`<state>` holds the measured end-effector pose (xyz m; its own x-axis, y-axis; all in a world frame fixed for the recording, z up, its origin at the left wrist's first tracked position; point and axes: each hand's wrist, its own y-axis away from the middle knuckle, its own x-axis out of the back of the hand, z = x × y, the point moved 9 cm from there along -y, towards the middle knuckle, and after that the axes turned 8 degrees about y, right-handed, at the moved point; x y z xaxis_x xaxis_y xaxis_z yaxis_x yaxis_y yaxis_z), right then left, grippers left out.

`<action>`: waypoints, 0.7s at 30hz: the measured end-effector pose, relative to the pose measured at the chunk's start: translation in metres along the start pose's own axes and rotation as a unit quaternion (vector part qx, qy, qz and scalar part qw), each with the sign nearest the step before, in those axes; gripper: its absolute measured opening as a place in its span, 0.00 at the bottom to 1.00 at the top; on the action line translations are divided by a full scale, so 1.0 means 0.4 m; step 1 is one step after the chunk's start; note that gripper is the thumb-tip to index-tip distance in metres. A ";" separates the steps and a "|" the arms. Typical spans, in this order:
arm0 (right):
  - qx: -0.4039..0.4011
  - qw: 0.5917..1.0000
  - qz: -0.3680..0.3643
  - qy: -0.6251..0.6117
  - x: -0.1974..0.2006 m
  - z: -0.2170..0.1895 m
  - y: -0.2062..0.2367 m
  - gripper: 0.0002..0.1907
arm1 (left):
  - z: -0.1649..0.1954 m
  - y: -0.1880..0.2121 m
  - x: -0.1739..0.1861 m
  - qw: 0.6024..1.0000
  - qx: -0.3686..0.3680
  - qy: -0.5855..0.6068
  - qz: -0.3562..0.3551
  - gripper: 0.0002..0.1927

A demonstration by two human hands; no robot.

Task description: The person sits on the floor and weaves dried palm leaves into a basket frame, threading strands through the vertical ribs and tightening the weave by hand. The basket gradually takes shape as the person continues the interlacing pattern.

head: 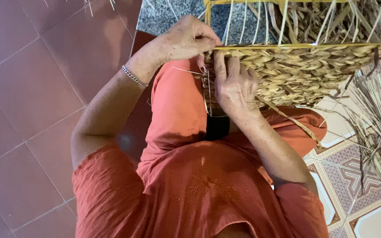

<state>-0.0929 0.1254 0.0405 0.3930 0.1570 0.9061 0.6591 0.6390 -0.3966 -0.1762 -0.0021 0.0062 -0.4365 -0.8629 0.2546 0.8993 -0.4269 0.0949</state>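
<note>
A half-woven straw basket (300, 70) lies across my lap, its braided wall topped by a yellow rod (314, 45) with upright pale stakes (283, 22) above it. At the basket's left end, my left hand (186, 39), a silver bracelet (133, 76) on its wrist, is closed on a straw strand at the rim. Just below it, my right hand (232, 86) lies flat against the woven wall with its fingers pressed on the braids near the left edge. I wear orange clothes (186, 185).
Bundles of loose dry straw (375, 123) lie on patterned tiles (345, 176) at the right. Red floor tiles (31, 97) spread to the left. A grey speckled stone slab (164, 15) sits at the top. A small black object (217, 127) rests between my knees.
</note>
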 end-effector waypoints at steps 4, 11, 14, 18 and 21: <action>0.006 0.998 0.039 -0.041 0.017 0.001 0.005 0.32 | 0.016 -0.014 0.003 0.999 0.030 0.026 -0.027 0.10; -0.013 0.981 0.090 -0.174 0.047 0.047 0.021 0.27 | -0.021 -0.045 -0.003 0.985 0.109 0.131 -0.037 0.07; -0.045 0.974 0.089 -0.204 0.038 0.064 0.011 0.23 | -0.003 -0.051 -0.006 0.999 0.034 0.014 -0.013 0.07; -0.049 0.971 0.068 -0.224 0.034 0.073 0.001 0.27 | 0.011 -0.028 -0.015 0.998 -0.006 -0.059 0.015 0.09; -0.045 0.975 0.058 -0.211 0.035 0.077 -0.008 0.28 | 0.016 -0.006 -0.013 1.000 -0.003 -0.009 -0.005 0.10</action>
<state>-0.1093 0.1487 0.0589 0.1812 0.5317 0.8273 0.6869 0.5336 -0.4934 -0.1759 0.0052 0.0106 -0.4451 -0.8538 0.2702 0.8946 -0.4375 0.0913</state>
